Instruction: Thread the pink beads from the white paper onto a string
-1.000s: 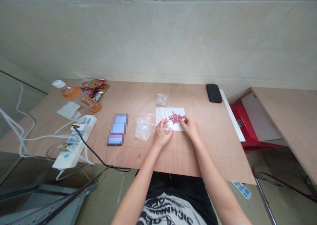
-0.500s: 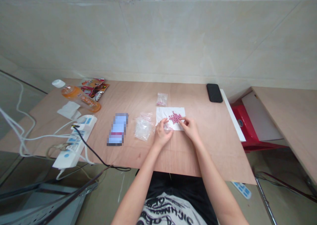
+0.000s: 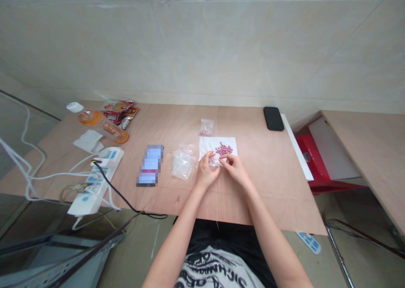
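On a white sheet of paper (image 3: 206, 142) lies a loose cluster of small round pink beads (image 3: 224, 148). My left hand (image 3: 207, 173) rests at the sheet's lower left, its fingers curled on a small clear plastic bag (image 3: 214, 161) that is partly hidden by them. My right hand (image 3: 236, 169) is in a pinch beside the bag, just below the beads. A speck of pink shows at its fingertips, seemingly one bead. Behind the sheet sits another small zip bag (image 3: 206, 127) with some pink in it. Left of the sheet are clear zip bags (image 3: 183, 163).
A phone with a lit, blurred screen (image 3: 150, 165) lies on the left, a black phone (image 3: 274, 119) at the back right. Further left are a power strip (image 3: 96, 180) with cables, an orange drink bottle (image 3: 101, 123), a tissue (image 3: 88, 141) and snack packets (image 3: 122, 112).
My right hand has moved left and slightly nearer to me, from the edge of the bead cluster to the bag at my left hand. My left hand stays in place.
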Demonstrator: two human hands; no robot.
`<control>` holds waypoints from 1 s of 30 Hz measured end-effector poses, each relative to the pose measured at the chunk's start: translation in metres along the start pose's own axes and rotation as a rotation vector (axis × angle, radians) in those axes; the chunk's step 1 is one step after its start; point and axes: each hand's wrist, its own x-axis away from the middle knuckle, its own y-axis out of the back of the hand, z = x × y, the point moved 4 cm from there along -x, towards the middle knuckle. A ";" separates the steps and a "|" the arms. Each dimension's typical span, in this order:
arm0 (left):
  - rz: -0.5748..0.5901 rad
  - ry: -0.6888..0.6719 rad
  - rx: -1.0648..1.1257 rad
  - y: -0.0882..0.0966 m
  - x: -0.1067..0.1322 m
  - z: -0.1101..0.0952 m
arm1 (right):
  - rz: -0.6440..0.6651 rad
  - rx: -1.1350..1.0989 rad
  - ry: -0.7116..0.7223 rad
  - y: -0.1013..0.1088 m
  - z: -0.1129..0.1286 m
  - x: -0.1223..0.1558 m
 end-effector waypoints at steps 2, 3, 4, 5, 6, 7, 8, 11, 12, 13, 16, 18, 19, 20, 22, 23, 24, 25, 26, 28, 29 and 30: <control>-0.003 0.001 -0.002 0.000 0.000 0.000 | 0.043 0.006 0.007 -0.003 0.000 0.000; -0.002 0.001 -0.001 0.000 0.000 0.000 | 0.060 0.008 0.009 -0.004 0.000 0.000; -0.001 0.002 0.000 0.000 0.000 0.000 | 0.070 0.007 0.010 -0.005 0.000 0.000; 0.000 0.002 0.000 0.000 0.000 0.000 | 0.070 0.004 0.009 -0.005 -0.001 0.000; 0.001 0.003 0.001 0.000 0.000 0.000 | 0.059 0.001 0.007 -0.004 -0.002 0.000; 0.002 0.002 0.003 0.000 0.000 0.000 | 0.042 0.001 0.006 -0.002 -0.003 0.000; 0.003 0.002 0.007 0.000 0.000 0.000 | 0.020 0.007 0.007 0.000 -0.003 0.001; 0.005 0.005 0.018 0.001 0.000 0.000 | -0.056 0.066 0.008 0.006 -0.004 0.001; 0.008 0.008 0.021 0.001 0.000 0.000 | -0.079 0.094 0.007 0.008 -0.005 0.001; 0.012 0.010 0.022 0.001 0.000 0.000 | -0.102 0.122 0.005 0.009 -0.005 0.001; 0.015 0.015 0.026 0.001 0.000 0.000 | -0.148 0.206 0.007 0.011 -0.005 0.001; 0.014 0.014 0.027 0.001 0.000 0.000 | -0.170 0.261 0.012 0.010 -0.005 0.000; 0.013 0.013 0.026 0.001 0.000 0.000 | -0.176 0.286 0.015 0.009 -0.005 -0.001; 0.011 0.011 0.024 0.001 0.000 0.000 | -0.178 0.307 0.017 0.007 -0.005 -0.001; 0.006 0.006 0.018 0.000 0.000 0.000 | -0.177 0.337 0.015 0.005 -0.005 -0.002; 0.004 0.004 0.015 0.000 0.000 0.000 | -0.172 0.346 0.012 0.003 -0.005 -0.003; 0.003 0.002 0.012 0.000 0.000 0.000 | -0.169 0.354 0.008 0.002 -0.005 -0.003; 0.002 0.000 0.009 0.000 0.000 0.001 | -0.170 0.362 0.003 0.001 -0.005 -0.004; 0.003 -0.001 0.008 0.000 0.000 0.001 | -0.174 0.372 -0.004 0.000 -0.005 -0.004; 0.003 -0.001 0.008 0.000 0.000 0.001 | -0.188 0.394 -0.018 0.000 -0.005 -0.004; 0.003 0.000 0.009 0.000 0.000 0.001 | -0.196 0.403 -0.023 0.000 -0.005 -0.004; 0.003 0.001 0.010 0.000 0.000 0.001 | -0.202 0.409 -0.024 0.000 -0.005 -0.005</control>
